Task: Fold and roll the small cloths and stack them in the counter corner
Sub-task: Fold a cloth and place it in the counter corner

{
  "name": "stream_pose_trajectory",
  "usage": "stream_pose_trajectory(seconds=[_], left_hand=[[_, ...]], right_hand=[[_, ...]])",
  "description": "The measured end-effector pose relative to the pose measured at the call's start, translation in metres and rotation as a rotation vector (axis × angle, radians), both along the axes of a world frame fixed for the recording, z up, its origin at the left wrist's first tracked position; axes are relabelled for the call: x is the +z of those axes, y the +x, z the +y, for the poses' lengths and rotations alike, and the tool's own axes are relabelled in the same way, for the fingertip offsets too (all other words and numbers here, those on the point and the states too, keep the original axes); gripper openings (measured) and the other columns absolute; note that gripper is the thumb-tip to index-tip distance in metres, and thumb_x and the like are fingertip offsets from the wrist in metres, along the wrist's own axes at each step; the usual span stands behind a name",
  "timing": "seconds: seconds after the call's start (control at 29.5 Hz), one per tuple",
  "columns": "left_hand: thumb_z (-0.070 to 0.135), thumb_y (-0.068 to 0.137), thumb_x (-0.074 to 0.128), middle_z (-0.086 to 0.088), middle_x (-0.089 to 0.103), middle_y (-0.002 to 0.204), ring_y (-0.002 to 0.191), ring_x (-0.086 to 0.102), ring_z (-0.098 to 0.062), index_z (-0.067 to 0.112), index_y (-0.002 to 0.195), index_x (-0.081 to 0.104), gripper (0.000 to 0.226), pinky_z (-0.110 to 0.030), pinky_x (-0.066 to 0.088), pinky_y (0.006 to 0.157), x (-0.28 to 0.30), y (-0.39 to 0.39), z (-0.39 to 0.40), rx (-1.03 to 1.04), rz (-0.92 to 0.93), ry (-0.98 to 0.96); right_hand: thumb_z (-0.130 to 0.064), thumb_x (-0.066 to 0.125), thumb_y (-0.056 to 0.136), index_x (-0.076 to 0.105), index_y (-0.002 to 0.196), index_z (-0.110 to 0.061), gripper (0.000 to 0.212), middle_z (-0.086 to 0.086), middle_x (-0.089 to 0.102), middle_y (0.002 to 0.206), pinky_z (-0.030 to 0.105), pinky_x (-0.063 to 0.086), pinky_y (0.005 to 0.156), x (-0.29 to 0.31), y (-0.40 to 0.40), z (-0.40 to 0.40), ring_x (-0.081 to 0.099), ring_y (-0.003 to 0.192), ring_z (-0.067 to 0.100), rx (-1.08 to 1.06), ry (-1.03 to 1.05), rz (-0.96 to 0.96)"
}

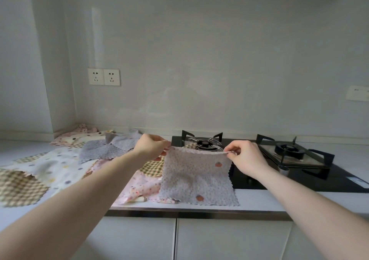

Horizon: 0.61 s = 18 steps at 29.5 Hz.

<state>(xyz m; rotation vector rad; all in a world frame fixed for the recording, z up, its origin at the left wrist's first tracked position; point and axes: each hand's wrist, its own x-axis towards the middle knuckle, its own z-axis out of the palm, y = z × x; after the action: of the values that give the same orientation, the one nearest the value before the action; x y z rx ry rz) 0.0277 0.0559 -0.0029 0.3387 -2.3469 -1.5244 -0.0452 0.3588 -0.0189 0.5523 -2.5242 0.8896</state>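
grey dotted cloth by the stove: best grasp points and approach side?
The two far corners of the grey dotted cloth, pinched from above, one per hand. That is how the left hand and right hand hold it now: the far edge is lifted taut, and the near edge trails on the counter, so it hangs flat for folding.

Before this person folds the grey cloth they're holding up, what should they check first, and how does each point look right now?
1. Left hand pinches one top corner of the grey cloth: ok.
2. Right hand pinches the other top corner: ok.
3. Top edge stretched fairly straight between the hands: ok.
4. Cloth clear of the burner: cannot tell; its top edge hangs in front of it.
5. Bare counter to lay it flat: not ok; the pink cloth lies underneath its left side.
6. Counter corner free for stacking: not ok; unfolded cloths cover it.
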Motion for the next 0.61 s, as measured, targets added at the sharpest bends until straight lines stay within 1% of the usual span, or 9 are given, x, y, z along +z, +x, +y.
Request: stream_pose_trajectory(seconds=[0.07,0.1,0.14,0.24,0.3,0.37,0.44,0.51,0.61], left_hand=[[0.025,0.092,0.074,-0.001,0.079,0.089,0.083,0.075,-0.017,0.015,0.088,0.079,0.012,-0.034,0.065,0.072,-0.005,0.013,0.003,-0.019,-0.019,-0.038],[0.025,0.091,0.076,0.000,0.078,0.088,0.079,0.073,-0.017,0.016,0.086,0.080,0.010,-0.035,0.065,0.071,-0.008,0.020,0.005,-0.025,-0.030,-0.075],[0.024,0.088,0.077,0.002,0.078,0.086,0.074,0.072,-0.016,0.019,0.084,0.080,0.007,-0.033,0.064,0.066,-0.011,0.027,0.008,-0.026,-0.034,-0.137],[0.022,0.084,0.077,0.010,0.074,0.069,0.055,0.062,-0.008,0.026,0.079,0.081,0.007,-0.018,0.047,0.047,-0.020,0.047,0.018,-0.025,-0.018,-0.377],[0.022,0.086,0.074,0.012,0.071,0.067,0.053,0.056,-0.005,0.025,0.081,0.081,0.009,-0.011,0.037,0.041,-0.027,0.057,0.024,-0.044,-0.033,-0.455],[0.023,0.088,0.072,0.015,0.070,0.071,0.060,0.059,-0.006,0.027,0.082,0.080,0.010,-0.012,0.037,0.043,-0.033,0.065,0.029,-0.043,-0.039,-0.540],[0.024,0.088,0.070,0.014,0.071,0.074,0.065,0.064,-0.009,0.029,0.082,0.078,0.011,-0.018,0.045,0.050,-0.038,0.069,0.030,-0.033,-0.054,-0.601],[0.024,0.087,0.067,0.011,0.071,0.073,0.064,0.064,-0.009,0.028,0.083,0.078,0.012,-0.020,0.046,0.051,-0.045,0.071,0.029,-0.016,-0.087,-0.648],[0.025,0.084,0.064,0.012,0.072,0.077,0.070,0.065,-0.008,0.029,0.081,0.077,0.014,-0.021,0.048,0.055,-0.055,0.070,0.026,0.007,-0.105,-0.719]], right_hand=[[-0.017,0.071,0.089,0.077,0.081,-0.033,0.019,-0.017,0.071,0.084,0.024,0.043,0.072,-0.005,0.014,0.006,0.062,0.082,0.003,0.025,0.050,-0.027],[-0.017,0.070,0.089,0.077,0.080,-0.035,0.020,-0.017,0.070,0.085,0.024,0.044,0.074,-0.009,0.019,0.008,0.062,0.083,0.005,0.035,0.075,-0.038],[-0.017,0.070,0.088,0.076,0.078,-0.037,0.022,-0.018,0.070,0.086,0.025,0.045,0.076,-0.013,0.025,0.010,0.061,0.085,0.006,0.043,0.099,-0.044],[-0.020,0.071,0.087,0.074,0.076,-0.040,0.023,-0.020,0.069,0.085,0.028,0.049,0.080,-0.026,0.040,0.015,0.061,0.089,0.005,0.049,0.139,-0.054],[-0.021,0.071,0.087,0.075,0.077,-0.040,0.022,-0.021,0.069,0.085,0.029,0.051,0.080,-0.035,0.049,0.016,0.061,0.089,0.004,0.062,0.148,-0.061],[-0.022,0.072,0.088,0.075,0.079,-0.040,0.020,-0.020,0.069,0.088,0.028,0.050,0.080,-0.044,0.056,0.017,0.061,0.089,0.002,0.078,0.162,-0.059],[-0.025,0.073,0.088,0.076,0.081,-0.039,0.016,-0.020,0.070,0.092,0.024,0.049,0.080,-0.052,0.061,0.017,0.063,0.088,0.001,0.086,0.163,-0.056],[-0.031,0.073,0.088,0.075,0.080,-0.041,0.013,-0.018,0.069,0.091,0.027,0.051,0.079,-0.061,0.064,0.019,0.063,0.087,0.002,0.076,0.167,-0.062],[-0.033,0.072,0.087,0.068,0.075,-0.047,0.020,-0.019,0.065,0.090,0.031,0.053,0.084,-0.072,0.066,0.024,0.060,0.088,0.003,0.049,0.209,-0.085]])
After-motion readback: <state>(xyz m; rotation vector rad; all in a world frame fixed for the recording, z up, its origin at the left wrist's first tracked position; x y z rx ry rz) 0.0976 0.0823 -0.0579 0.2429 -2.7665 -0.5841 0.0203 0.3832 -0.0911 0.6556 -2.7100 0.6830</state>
